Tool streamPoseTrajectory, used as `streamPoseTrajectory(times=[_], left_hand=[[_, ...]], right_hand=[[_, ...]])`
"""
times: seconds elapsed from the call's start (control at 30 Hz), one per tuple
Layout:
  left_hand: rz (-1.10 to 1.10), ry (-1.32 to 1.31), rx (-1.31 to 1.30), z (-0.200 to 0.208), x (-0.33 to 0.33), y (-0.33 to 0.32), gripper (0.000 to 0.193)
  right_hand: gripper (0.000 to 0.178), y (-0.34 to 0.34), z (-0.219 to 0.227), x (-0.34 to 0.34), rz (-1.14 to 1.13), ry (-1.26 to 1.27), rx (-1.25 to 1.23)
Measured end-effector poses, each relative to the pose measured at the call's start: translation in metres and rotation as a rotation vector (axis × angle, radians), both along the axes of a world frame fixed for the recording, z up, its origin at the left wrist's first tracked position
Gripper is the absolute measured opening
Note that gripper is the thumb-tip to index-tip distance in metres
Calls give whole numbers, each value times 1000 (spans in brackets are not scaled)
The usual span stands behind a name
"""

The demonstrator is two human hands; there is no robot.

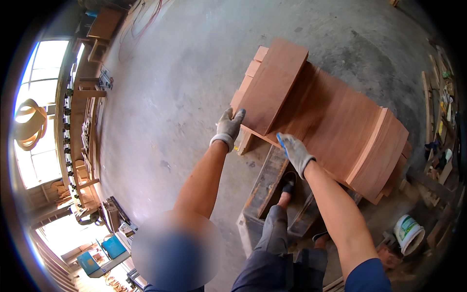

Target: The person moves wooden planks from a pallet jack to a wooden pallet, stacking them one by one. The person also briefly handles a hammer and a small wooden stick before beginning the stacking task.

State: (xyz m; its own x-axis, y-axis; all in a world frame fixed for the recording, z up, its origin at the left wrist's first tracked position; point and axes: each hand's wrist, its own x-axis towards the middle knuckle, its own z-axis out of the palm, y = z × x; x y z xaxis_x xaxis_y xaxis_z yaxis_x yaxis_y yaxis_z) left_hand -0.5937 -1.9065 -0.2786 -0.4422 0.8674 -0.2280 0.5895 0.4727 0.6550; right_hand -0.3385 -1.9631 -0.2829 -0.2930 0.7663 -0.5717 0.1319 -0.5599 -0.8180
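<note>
A stack of reddish-brown wooden boards (275, 87) lies along the left end of a wide wooden panel (326, 119). My left hand (227, 129), in a pale work glove, grips the stack's near left corner, thumb and fingers on either side of it. My right hand (296, 153), gloved with blue showing along the inner side, rests at the panel's near edge with fingers stretched out. Its fingertips point toward the stack's near end. More boards (382, 153) lie along the panel's right end. The undersides of both hands are hidden.
Under the panel stands a worn wooden frame (260, 187), with my foot (289, 185) inside it. A white bucket (408, 233) tilts at the lower right. Scrap wood (438, 121) lines the right side; a rack with clamps (73, 126) stands left. Thin hoses (141, 29) cross the concrete floor (160, 97).
</note>
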Motion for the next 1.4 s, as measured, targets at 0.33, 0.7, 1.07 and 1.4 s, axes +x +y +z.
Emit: streamPoseTrajectory(times=[0.33,0.7,1.07,1.4], left_hand=[[-201,-125,-293,14,13,28,56],[-116,-394,-523,13,113,-137,61],[276,-1387,-617,28,149,-214,50],[339,-1351,-858,152,254,-410,48]], right_hand=[[61,47,-16,-54,-250,-66,-208],[59,-92,33,76,-43,-358,-107],[65,-152,45,131,-227,156,-255],[53,-391,142,228,-436,377,-684]])
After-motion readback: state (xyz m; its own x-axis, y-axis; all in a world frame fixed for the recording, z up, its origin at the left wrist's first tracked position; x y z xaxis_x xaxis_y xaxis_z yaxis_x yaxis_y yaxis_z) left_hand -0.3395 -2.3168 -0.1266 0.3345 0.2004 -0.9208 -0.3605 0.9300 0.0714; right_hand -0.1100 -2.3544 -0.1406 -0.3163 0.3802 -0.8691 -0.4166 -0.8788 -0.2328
